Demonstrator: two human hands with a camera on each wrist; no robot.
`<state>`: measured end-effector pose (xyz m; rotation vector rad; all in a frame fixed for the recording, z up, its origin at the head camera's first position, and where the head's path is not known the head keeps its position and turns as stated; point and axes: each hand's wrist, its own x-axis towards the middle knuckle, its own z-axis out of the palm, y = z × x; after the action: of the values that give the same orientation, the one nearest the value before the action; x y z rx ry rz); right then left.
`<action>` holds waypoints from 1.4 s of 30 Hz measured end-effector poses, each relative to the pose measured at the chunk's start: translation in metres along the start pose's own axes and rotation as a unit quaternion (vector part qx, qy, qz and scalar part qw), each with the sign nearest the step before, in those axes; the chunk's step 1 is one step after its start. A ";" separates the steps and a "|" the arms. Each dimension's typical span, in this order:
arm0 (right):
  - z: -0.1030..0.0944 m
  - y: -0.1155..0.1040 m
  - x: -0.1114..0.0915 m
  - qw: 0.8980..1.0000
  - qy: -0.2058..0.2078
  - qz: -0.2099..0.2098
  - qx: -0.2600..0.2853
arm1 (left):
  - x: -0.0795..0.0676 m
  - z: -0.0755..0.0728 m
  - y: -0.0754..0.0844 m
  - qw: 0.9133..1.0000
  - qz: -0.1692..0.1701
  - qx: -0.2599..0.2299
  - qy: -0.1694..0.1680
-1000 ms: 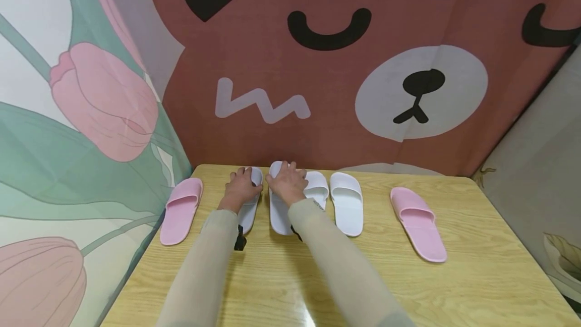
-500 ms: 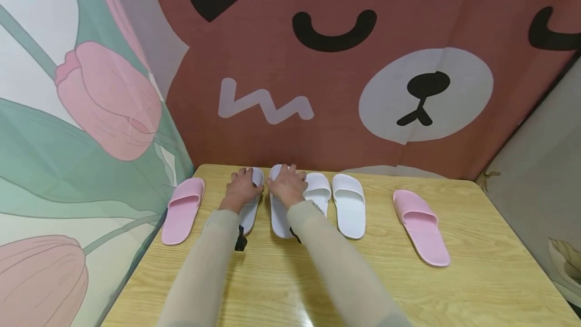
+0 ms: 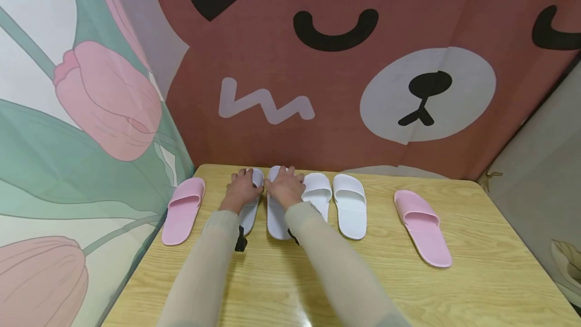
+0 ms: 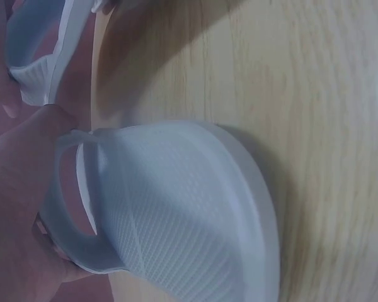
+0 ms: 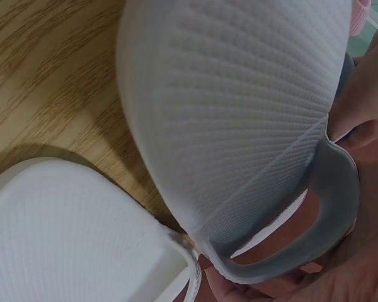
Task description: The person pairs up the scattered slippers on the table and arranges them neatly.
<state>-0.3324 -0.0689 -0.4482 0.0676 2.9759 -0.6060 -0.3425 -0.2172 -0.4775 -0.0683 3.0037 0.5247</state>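
My left hand (image 3: 242, 189) grips a pale grey slide slipper (image 3: 247, 218) by its strap, the thumb on the inner side. Just to the right, my right hand (image 3: 285, 186) holds the matching grey slipper (image 3: 276, 218) across its strap, with thumb and fingers at opposite sides. A narrow gap separates the two. In the left wrist view, the left slipper's sole (image 4: 189, 207) shows a ribbed surface over the wood. The right wrist view has the other ribbed sole (image 5: 239, 107) beside a white slipper (image 5: 69, 233). My palms hide part of both straps.
A white pair stands to the right, its left slipper (image 3: 317, 185) partly behind my right arm and its right slipper (image 3: 351, 211) fully visible. One pink slipper (image 3: 183, 211) lies at the table's left edge, another (image 3: 423, 228) further right. A bear-print cloth (image 3: 336, 100) hangs behind the wooden table (image 3: 490, 256).
My right hand has shifted its grey slipper slightly left and toward me, closer to the left one. My left hand stays in place. The head view has swung slightly.
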 end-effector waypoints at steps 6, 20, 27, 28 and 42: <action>0.003 -0.001 0.002 1.000 0.001 -0.002 -0.002 | -0.001 -0.001 0.000 1.000 -0.002 0.000 -0.002; 0.009 -0.008 0.000 1.000 0.008 0.001 -0.015 | -0.001 -0.001 -0.003 1.000 0.006 0.008 -0.001; 0.009 -0.011 0.002 1.000 -0.002 0.008 -0.019 | -0.002 -0.003 -0.003 1.000 0.003 0.002 0.001; 0.010 -0.011 0.003 1.000 -0.001 0.011 -0.018 | -0.002 -0.003 -0.003 1.000 0.004 0.001 0.001; 0.017 -0.011 0.006 0.999 0.000 0.029 -0.024 | 0.003 0.004 -0.007 1.000 0.000 0.013 -0.006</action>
<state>-0.3379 -0.0855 -0.4604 0.1485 2.9749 -0.5279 -0.3448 -0.2226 -0.4835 -0.0617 2.9982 0.4834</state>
